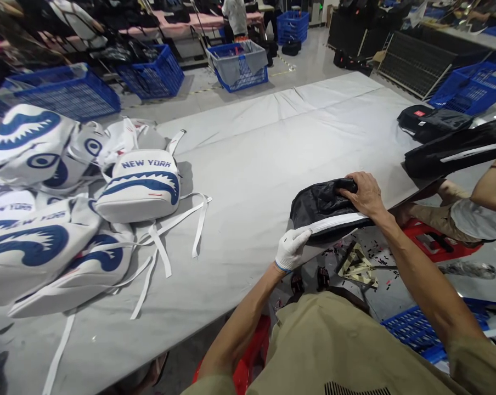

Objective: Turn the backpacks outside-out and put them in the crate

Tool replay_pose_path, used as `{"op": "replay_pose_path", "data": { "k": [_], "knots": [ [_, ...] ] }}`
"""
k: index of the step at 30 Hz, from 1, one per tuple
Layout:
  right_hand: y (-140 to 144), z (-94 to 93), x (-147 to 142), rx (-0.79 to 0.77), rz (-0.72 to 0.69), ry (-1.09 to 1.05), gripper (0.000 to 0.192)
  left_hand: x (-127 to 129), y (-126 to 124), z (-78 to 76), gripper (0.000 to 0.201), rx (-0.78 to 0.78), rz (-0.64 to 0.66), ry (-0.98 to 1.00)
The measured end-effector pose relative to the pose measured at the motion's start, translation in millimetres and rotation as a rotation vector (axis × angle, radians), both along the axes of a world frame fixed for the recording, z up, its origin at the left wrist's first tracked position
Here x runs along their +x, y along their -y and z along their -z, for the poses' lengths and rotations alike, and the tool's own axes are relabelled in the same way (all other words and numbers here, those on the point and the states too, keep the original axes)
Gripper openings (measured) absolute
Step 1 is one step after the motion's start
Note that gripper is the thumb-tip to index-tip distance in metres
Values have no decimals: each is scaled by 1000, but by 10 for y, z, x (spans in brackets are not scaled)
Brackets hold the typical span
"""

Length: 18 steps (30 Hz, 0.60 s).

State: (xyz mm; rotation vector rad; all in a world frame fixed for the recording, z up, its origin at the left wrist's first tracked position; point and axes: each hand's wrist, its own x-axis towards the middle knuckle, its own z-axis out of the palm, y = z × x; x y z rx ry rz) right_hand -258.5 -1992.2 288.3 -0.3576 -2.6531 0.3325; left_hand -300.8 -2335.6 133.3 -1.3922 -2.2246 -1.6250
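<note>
A black bag (314, 200) with a white strip (334, 222) along its near edge lies at the front edge of the table. My left hand (292, 249), in a white glove, pinches the bag's near left corner by the end of the strip. Bare and ungloved, my right hand (366, 193) is closed on the bag's far right side, its thumb pressed on the black fabric. The undersides of the fingers are hidden on both hands.
White shark-mouth backpacks (139, 189) with loose straps are heaped on the left of the white table (248, 181). More black bags (433, 123) lie at the right, beside a seated co-worker's arm (492, 181). Blue crates (240, 68) stand behind; a red stool (252, 351) is below.
</note>
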Motion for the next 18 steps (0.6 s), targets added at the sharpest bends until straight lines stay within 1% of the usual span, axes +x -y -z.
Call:
{"op": "replay_pose_path", "data": {
  "k": [3, 5, 6, 7, 9, 11, 12, 14, 15, 17, 18],
  "knots": [
    [31, -16, -5, 3, 12, 8, 43, -158, 65, -94, 36, 70, 51, -220],
    [44, -20, -1, 7, 23, 14, 44, -216, 91, -165, 47, 90, 52, -355],
    [48, -19, 4, 11, 28, 17, 44, -221, 96, -199, 52, 93, 47, -392],
    [50, -18, 10, 15, 31, 20, 44, -212, 94, -231, 56, 98, 51, -403],
    [53, -12, 26, 27, 35, 25, 46, -177, 75, -278, 60, 109, 78, -355],
    [58, -7, 40, 43, 31, 26, 46, -169, 60, -287, 56, 114, 104, -312],
    [62, -5, 44, 51, 27, 24, 46, -191, 66, -271, 51, 99, 105, -324],
    [78, -5, 46, 65, 22, 18, 46, -285, 130, -185, 34, 6, 87, -414],
    [91, -8, 42, 70, 22, 15, 47, -346, 188, -117, 30, -87, 79, -455],
    [129, -18, 29, 79, 36, 11, 47, -450, 333, 48, 35, -344, 80, -466],
    [155, -26, 21, 88, 50, 11, 48, -473, 401, 130, 37, -472, 79, -426]
  ]
}}
